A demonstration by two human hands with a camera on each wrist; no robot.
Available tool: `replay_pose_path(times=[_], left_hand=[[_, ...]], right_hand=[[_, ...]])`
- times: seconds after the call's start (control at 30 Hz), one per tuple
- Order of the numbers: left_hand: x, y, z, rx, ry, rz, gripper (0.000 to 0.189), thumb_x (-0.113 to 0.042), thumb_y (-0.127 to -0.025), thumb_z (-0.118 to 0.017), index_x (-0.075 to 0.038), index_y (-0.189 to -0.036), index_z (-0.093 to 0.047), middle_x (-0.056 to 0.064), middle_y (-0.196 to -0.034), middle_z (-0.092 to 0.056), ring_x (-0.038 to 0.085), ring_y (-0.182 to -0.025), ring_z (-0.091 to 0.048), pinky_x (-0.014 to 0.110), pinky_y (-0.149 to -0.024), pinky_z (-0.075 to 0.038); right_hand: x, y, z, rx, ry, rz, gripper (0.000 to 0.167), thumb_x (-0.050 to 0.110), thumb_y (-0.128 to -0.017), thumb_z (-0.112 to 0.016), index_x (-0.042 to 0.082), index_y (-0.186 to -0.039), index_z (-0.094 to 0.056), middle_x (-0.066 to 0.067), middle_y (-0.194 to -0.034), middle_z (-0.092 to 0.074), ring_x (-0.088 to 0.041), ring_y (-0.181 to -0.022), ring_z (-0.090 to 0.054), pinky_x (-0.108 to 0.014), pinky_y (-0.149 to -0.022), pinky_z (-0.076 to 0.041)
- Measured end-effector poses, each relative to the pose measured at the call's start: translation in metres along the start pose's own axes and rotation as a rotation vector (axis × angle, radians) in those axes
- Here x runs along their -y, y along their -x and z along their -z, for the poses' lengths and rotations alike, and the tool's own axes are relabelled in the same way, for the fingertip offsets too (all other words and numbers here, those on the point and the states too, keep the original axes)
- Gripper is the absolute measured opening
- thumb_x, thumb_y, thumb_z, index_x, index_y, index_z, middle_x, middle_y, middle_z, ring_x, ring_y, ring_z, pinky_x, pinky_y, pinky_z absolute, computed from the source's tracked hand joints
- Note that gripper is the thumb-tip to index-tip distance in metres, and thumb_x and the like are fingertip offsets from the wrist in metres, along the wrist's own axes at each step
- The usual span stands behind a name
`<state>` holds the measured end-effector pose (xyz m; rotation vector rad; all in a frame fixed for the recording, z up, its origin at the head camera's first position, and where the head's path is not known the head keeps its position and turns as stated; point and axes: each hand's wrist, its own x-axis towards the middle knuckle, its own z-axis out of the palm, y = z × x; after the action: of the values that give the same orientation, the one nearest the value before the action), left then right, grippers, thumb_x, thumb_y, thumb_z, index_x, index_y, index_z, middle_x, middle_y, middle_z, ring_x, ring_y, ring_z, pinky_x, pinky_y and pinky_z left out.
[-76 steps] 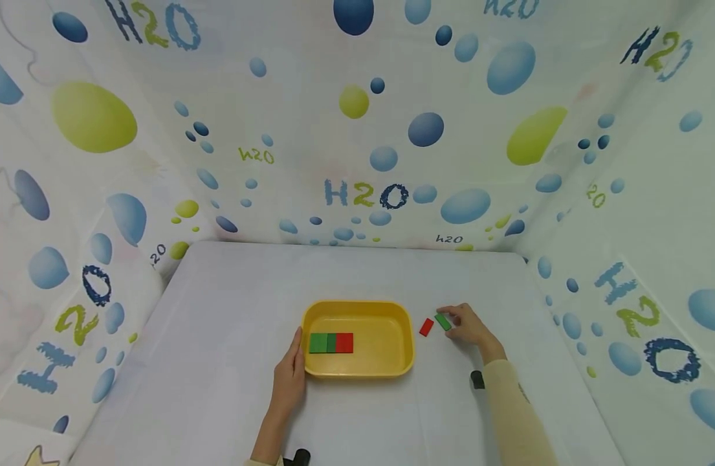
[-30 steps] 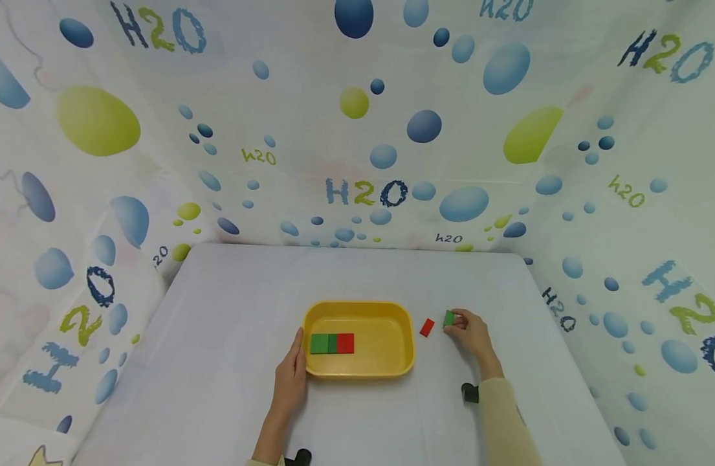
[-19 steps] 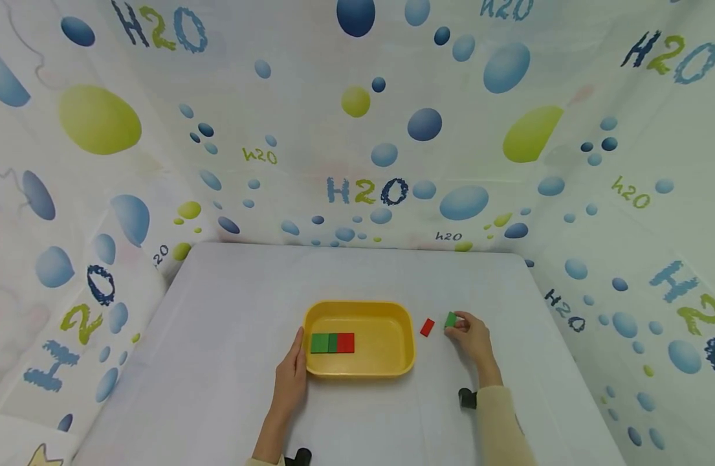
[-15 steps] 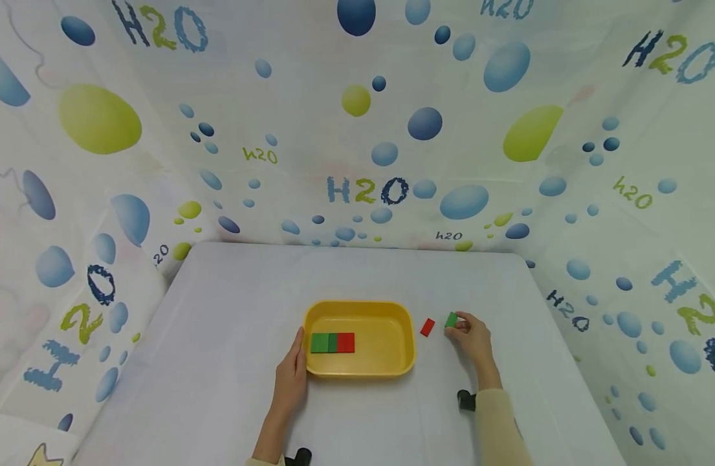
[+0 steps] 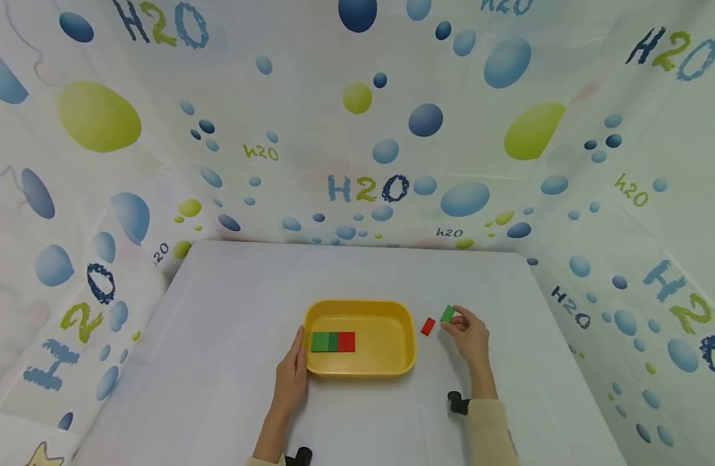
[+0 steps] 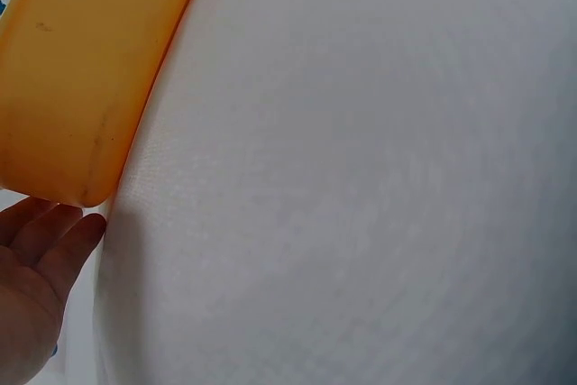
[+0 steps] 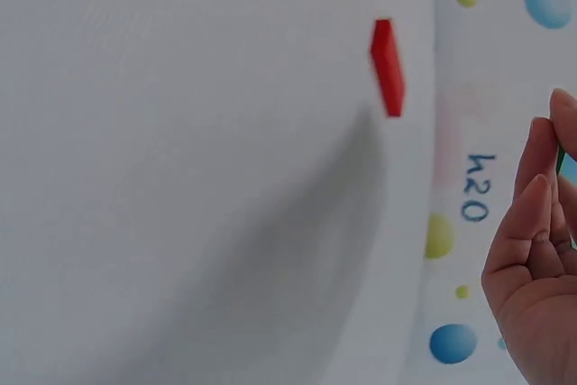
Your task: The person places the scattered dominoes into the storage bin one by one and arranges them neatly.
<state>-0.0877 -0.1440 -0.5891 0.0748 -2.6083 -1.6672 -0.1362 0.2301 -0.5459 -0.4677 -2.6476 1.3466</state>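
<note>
A yellow plastic tray (image 5: pixel 386 374) lies on the white table, with green blocks (image 5: pixel 325 342) and a red section (image 5: pixel 346 342) in one flat row inside it. My left hand (image 5: pixel 290 378) touches the tray's left end, its fingers fairly straight against the side; the left wrist view shows the fingertips (image 6: pixel 86 227) at the tray's corner. Between thumb and fingers, my right hand (image 5: pixel 470 333) pinches a small green block (image 5: pixel 447 314) to the right of the tray. In the right wrist view that block is mostly hidden. A loose red block (image 5: pixel 428 326) lies between tray and right hand.
White cloth covers the table (image 5: pixel 235 291). Behind and at both sides hangs a curtain (image 5: pixel 299 97) printed with blue and green dots and H2O lettering. Black wrist devices show near each forearm.
The green block, first lying angled by the right fingers, has been turned upright, and drawn a little right. Over the last half second the right hand shifts slightly left and upward. The left hand keeps its place.
</note>
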Motion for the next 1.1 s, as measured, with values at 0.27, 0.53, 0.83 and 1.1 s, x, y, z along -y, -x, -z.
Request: replay_pose_path(times=[0.27, 0.53, 0.83, 1.1], left_hand=[[-0.001, 0.0, 0.001, -0.002, -0.012, 0.01, 0.048, -0.018, -0.107, -0.036, -0.018, -0.154, -0.031, 0.002, -0.157, -0.035, 0.02, -0.145, -0.033, 0.025, -0.118, -0.027], [0.0, 0.001, 0.002, 0.001, -0.009, 0.003, 0.047, -0.02, -0.107, -0.035, -0.017, -0.155, -0.03, 0.003, -0.157, -0.034, 0.021, -0.145, -0.033, 0.037, -0.117, -0.03], [0.001, 0.002, 0.002, 0.003, 0.0, 0.002, 0.048, -0.02, -0.108, -0.035, -0.017, -0.155, -0.03, 0.003, -0.158, -0.034, 0.022, -0.146, -0.032, 0.038, -0.118, -0.03], [0.001, 0.002, 0.002, 0.003, 0.001, 0.007, 0.047, -0.019, -0.107, -0.035, -0.017, -0.154, -0.031, 0.003, -0.157, -0.035, 0.02, -0.145, -0.033, 0.038, -0.118, -0.029]], right_hand=[[0.034, 0.017, -0.006, -0.01, -0.138, 0.078, 0.049, 0.01, -0.082, -0.078, 0.006, -0.128, -0.063, -0.016, -0.097, -0.067, -0.007, -0.078, -0.061, -0.006, -0.067, -0.051], [0.063, 0.031, -0.018, 0.0, -0.218, 0.162, 0.046, 0.007, -0.079, -0.08, 0.004, -0.123, -0.065, -0.016, -0.091, -0.067, -0.004, -0.071, -0.061, -0.009, -0.066, -0.055], [0.079, 0.042, -0.043, 0.083, -0.228, 0.25, 0.047, 0.009, -0.078, -0.081, 0.004, -0.122, -0.067, -0.013, -0.089, -0.067, -0.009, -0.072, -0.059, -0.009, -0.066, -0.053], [0.085, 0.045, -0.069, 0.207, -0.221, 0.26, 0.046, 0.01, -0.076, -0.082, 0.003, -0.12, -0.068, -0.009, -0.087, -0.068, -0.007, -0.073, -0.061, -0.013, -0.066, -0.052]])
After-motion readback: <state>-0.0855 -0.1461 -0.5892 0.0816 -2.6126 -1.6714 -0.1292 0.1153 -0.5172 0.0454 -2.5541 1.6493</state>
